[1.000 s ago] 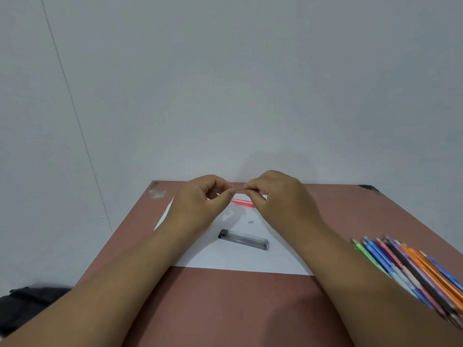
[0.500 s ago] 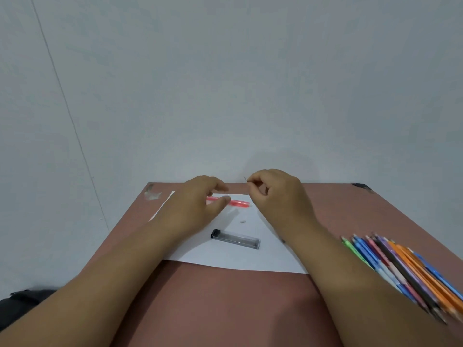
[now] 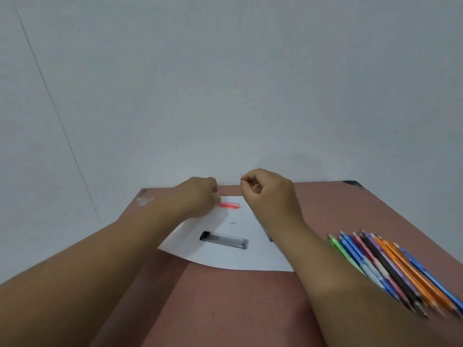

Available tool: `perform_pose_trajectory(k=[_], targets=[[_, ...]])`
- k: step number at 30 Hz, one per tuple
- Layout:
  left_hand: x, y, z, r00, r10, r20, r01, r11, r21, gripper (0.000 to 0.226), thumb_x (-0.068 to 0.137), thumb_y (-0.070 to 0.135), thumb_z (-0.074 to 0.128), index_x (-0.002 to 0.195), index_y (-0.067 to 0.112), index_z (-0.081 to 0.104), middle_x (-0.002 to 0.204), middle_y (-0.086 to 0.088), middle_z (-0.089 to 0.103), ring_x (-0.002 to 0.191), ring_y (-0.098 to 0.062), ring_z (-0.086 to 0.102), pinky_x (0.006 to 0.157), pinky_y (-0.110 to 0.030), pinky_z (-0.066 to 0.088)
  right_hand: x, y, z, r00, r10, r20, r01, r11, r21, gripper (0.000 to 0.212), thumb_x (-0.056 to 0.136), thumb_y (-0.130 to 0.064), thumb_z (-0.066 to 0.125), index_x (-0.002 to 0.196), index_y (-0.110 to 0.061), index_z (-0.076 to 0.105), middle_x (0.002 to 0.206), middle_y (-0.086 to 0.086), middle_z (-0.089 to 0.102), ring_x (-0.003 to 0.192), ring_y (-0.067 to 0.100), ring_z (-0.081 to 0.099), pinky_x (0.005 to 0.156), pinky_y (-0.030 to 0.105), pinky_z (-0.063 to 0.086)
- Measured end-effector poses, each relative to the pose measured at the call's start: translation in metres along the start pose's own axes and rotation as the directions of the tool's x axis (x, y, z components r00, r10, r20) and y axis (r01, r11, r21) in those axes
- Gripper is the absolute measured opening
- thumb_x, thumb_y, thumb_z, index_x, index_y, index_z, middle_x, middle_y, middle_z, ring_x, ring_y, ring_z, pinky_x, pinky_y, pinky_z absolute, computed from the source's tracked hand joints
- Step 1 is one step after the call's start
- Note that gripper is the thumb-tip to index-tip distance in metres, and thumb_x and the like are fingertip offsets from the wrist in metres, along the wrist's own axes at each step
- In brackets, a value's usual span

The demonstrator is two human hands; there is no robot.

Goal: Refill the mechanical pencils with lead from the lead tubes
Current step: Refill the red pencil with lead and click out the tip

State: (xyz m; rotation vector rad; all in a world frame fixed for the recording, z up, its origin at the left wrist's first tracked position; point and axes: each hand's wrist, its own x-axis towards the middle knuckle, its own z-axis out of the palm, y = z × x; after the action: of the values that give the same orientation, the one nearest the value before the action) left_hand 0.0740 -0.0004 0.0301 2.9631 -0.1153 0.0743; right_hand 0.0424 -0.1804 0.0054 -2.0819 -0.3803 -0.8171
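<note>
Far left on the brown table (image 3: pixel 225 309): a patch of scuffed, pale residue (image 3: pixel 144 199) near the corner, of no part in the job. Next, the left hand (image 3: pixel 198 199), knuckles up, reaching down onto the white paper sheet (image 3: pixel 225 259) and holding the near end of a pink mechanical pencil (image 3: pixel 229 204); fingers curled under and hidden behind the back of the hand, so exact grip impossible to tell, though probably steadying the barrel for loading. Pencil flat on the paper, pointing right, free end uncovered. Just in front, a tiny white piece (image 3: pixel 232 223), perhaps the pencil's eraser or cap, set aside on the sheet where easy to spot. Closer in, a clear lead tube (image 3: pixel 224 240) with a black end, lying flat on the paper within reach. Further right, the right hand (image 3: pixel 268 194) raised above the sheet, thumb and forefinger pressed together on a thin dark lead (image 3: pixel 241 177), its tip poking upward, other fingers curled in; held high, likely to line up with the barrel opening without snapping. Far right, a fanned row of coloured mechanical pencils (image 3: pixel 400 269), partly behind the right forearm, seemingly queued for refilling. White paper likely there to keep stray leads visible.
</note>
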Motion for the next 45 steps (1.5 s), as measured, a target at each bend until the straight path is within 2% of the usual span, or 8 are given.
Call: perform_pose_trajectory(k=[4, 12, 18, 22, 25, 30, 39, 45], targets=[[0.004, 0.002, 0.009, 0.998, 0.042, 0.04, -0.046, 0.994, 0.102, 0.04, 0.101, 0.051, 0.047, 0.132, 0.026, 0.052, 0.105, 0.002, 0.053, 0.093, -0.021, 0.052, 0.08, -0.033, 0.043, 0.001, 0.001, 0.0, 1.0, 0.008, -0.004, -0.008, 1.0, 0.005, 0.01, 0.091, -0.017, 0.066, 0.09, -0.021, 0.075, 0.075, -0.013, 0.067, 0.073, 0.008, 0.062, 0.069, 0.029, 0.054], [-0.004, -0.013, 0.032, 0.957, 0.184, -0.222, -0.152, 0.976, 0.154, 0.019, 0.103, 0.037, 0.048, 0.107, 0.026, 0.062, 0.103, 0.004, 0.058, 0.102, -0.021, 0.051, 0.076, -0.036, 0.046, 0.001, 0.0, -0.002, 0.998, 0.06, -0.006, -0.06, 0.997, 0.057, 0.01, 0.092, -0.019, 0.065, 0.09, -0.022, 0.074, 0.082, -0.013, 0.072, 0.078, 0.008, 0.067, 0.073, 0.035, 0.057], [-0.012, -0.028, 0.042, 0.887, 0.141, -0.44, -0.14, 0.99, 0.034, 0.017, 0.106, 0.029, 0.045, 0.105, 0.023, 0.061, 0.096, 0.008, 0.06, 0.094, -0.018, 0.049, 0.059, -0.027, 0.032, 0.002, -0.007, -0.006, 0.978, 0.209, 0.028, -0.21, 0.953, 0.217, 0.011, 0.093, -0.024, 0.067, 0.085, -0.028, 0.073, 0.082, -0.023, 0.068, 0.08, 0.001, 0.064, 0.064, 0.041, 0.061], [-0.012, -0.029, 0.046, 0.827, 0.142, -0.544, -0.212, 0.975, -0.068, 0.011, 0.104, 0.023, 0.051, 0.101, 0.02, 0.061, 0.088, 0.011, 0.056, 0.088, -0.018, 0.051, 0.066, -0.037, 0.045, 0.002, -0.018, -0.009, 0.957, 0.289, 0.038, -0.282, 0.885, 0.371, 0.01, 0.092, -0.025, 0.07, 0.084, -0.03, 0.073, 0.08, -0.024, 0.069, 0.075, 0.002, 0.066, 0.063, 0.032, 0.056], [-0.013, -0.03, 0.045, 0.778, 0.149, -0.611, -0.307, 0.938, -0.163, 0.011, 0.102, 0.012, 0.052, 0.099, 0.018, 0.06, 0.087, 0.01, 0.055, 0.083, -0.015, 0.049, 0.067, -0.032, 0.044, 0.002, -0.03, -0.011, 0.952, 0.305, 0.043, -0.285, 0.822, 0.494, 0.01, 0.091, -0.022, 0.072, 0.084, -0.029, 0.074, 0.082, -0.016, 0.073, 0.079, 0.015, 0.071, 0.065, 0.029, 0.052], [-0.021, -0.027, 0.04, 0.718, 0.098, -0.689, -0.425, 0.846, -0.323, 0.012, 0.105, 0.016, 0.05, 0.1, 0.018, 0.06, 0.086, 0.013, 0.054, 0.083, -0.005, 0.051, 0.071, -0.01, 0.038, -0.002, -0.05, -0.015, 0.971, 0.233, 0.053, -0.211, 0.729, 0.651, 0.007, 0.092, -0.007, 0.069, 0.091, -0.012, 0.072, 0.086, 0.003, 0.076, 0.081, 0.019, 0.076, 0.084, 0.038, 0.062], [-0.022, -0.025, 0.039, 0.632, 0.137, -0.763, -0.589, 0.725, -0.357, 0.011, 0.103, 0.028, 0.042, 0.106, 0.033, 0.051, 0.099, 0.012, 0.057, 0.093, -0.013, 0.062, 0.081, -0.02, 0.048, -0.015, -0.065, -0.011, 1.0, 0.027, 0.009, -0.027, 0.797, 0.603, 0.006, 0.099, -0.013, 0.064, 0.099, -0.019, 0.066, 0.09, -0.002, 0.078, 0.092, 0.015, 0.075, 0.085, 0.046, 0.06], [-0.019, -0.026, 0.039, 0.553, 0.173, -0.815, -0.636, 0.719, -0.279, 0.013, 0.102, 0.012, 0.049, 0.109, 0.021, 0.054, 0.102, 0.011, 0.055, 0.099, -0.004, 0.055, 0.084, -0.019, 0.047, -0.015, -0.065, -0.01, 1.0, 0.028, 0.001, -0.023, 0.804, 0.594, 0.006, 0.1, -0.017, 0.062, 0.101, -0.022, 0.065, 0.088, -0.003, 0.079, 0.091, 0.015, 0.076, 0.086, 0.051, 0.059]])
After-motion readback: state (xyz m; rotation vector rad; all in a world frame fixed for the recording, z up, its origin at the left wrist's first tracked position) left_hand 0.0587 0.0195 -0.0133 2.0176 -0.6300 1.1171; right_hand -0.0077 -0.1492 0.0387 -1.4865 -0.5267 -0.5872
